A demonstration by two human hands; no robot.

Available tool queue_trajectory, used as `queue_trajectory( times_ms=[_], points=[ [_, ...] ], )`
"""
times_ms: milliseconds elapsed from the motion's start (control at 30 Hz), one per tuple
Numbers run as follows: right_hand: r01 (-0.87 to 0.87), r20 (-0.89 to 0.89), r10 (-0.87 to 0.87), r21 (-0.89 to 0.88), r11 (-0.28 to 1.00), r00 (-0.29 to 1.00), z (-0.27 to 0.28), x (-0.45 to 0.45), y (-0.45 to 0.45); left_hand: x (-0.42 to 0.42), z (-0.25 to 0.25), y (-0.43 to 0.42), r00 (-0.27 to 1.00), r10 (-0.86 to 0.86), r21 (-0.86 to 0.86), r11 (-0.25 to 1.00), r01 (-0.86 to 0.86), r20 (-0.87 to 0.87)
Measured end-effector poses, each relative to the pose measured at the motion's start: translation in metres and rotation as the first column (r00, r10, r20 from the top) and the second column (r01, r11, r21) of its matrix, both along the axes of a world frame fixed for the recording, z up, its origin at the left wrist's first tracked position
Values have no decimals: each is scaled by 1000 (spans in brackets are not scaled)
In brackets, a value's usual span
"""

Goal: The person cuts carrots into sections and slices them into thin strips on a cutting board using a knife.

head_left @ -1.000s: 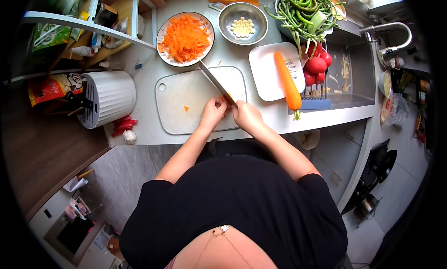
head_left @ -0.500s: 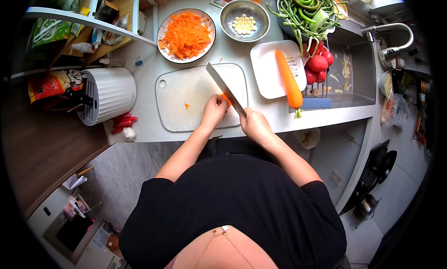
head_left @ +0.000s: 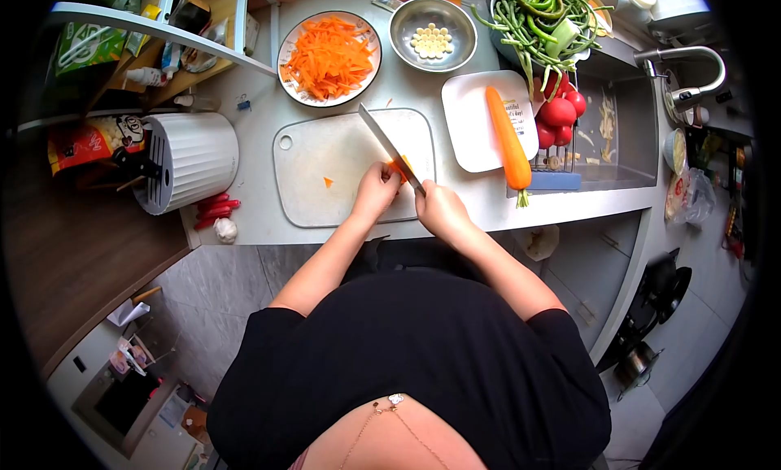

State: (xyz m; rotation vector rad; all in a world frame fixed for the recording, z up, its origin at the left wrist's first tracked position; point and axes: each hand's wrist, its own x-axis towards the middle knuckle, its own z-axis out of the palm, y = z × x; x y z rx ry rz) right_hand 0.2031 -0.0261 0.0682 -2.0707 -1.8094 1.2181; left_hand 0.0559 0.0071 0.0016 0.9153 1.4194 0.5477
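A pale cutting board (head_left: 317,202) lies on the counter in front of me. My right hand (head_left: 444,207) is closed around the handle of a kitchen knife (head_left: 384,141), whose broad blade slants up and left across the board. Against the blade's left side, my left hand (head_left: 378,190) pinches a carrot piece (head_left: 397,167) with curled fingers, which partly hide it. More orange carrot shows just right of the blade. One small carrot scrap (head_left: 328,182) lies alone on the board's left part.
Behind the board stand a plate of carrot strips (head_left: 332,59) and a steel bowl (head_left: 443,62) with pale round slices. A whole carrot (head_left: 509,145) rests on a white tray (head_left: 464,137). Tomatoes (head_left: 558,112), green beans (head_left: 537,23) and the sink (head_left: 630,153) are rightward; garlic (head_left: 225,229) is left.
The knife blade has shifted slightly, and carrot now shows on its right side. My left hand keeps its pinch. The whole view has moved a little.
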Motion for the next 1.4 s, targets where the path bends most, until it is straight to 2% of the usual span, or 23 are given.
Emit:
queue_trajectory(
  times_ms=[233, 367, 600, 700, 800, 867, 900, 933, 1000, 1100, 1300, 1400],
  points=[
    [29, 13, -29, 2, 1000, 1000, -17, -8, 20, 0, -2, 3, 1000, -17, -23, 1000, 18, 24],
    [-2, -17, 4, 110, 994, 1000, -28, 2, 22, -9, 10, 0, 1000, -15, -74, 997, 15, 5],
    [51, -74, -45, 84, 995, 996, 3, 7, 11, -25, 20, 0, 998, 51, -135, 990, -46, 33],
    [40, -57, -35, 89, 995, 998, -1, 9, 7, -19, 16, -1, 991, -28, -8, 1000, 27, -131],
    [56, -62, -50, 100, 993, 997, -2, 11, 3, -18, 10, 1, 978, -88, 28, 995, 95, -191],
    [69, -71, -63, 86, 994, 995, 2, 13, 2, -16, 19, 1, 954, -116, 234, 955, 184, -278],
    [75, -72, -69, 94, 993, 995, 3, 13, 1, -16, 25, 1, 939, -121, 331, 915, 231, -322],
    [80, -73, -73, 101, 992, 995, 4, 14, 0, -17, 27, 0, 895, -118, 468, 819, 333, -430],
    [87, -81, -78, 118, 989, 994, 6, 14, -2, -23, 30, -3, 784, -39, 644, 545, 537, -620],
    [80, -84, -67, 155, 985, 994, 8, 13, -5, -29, 17, -18, 704, -150, 564, 494, 662, -694],
    [-19, -22, 24, 204, 979, 999, 7, 8, -16, -38, 17, -34, 784, -71, 673, 468, 572, -617],
    [-79, 24, 76, 192, 978, 997, 10, 1, -22, -41, 6, -31, 812, -121, 692, 461, 555, -571]
  ],
)
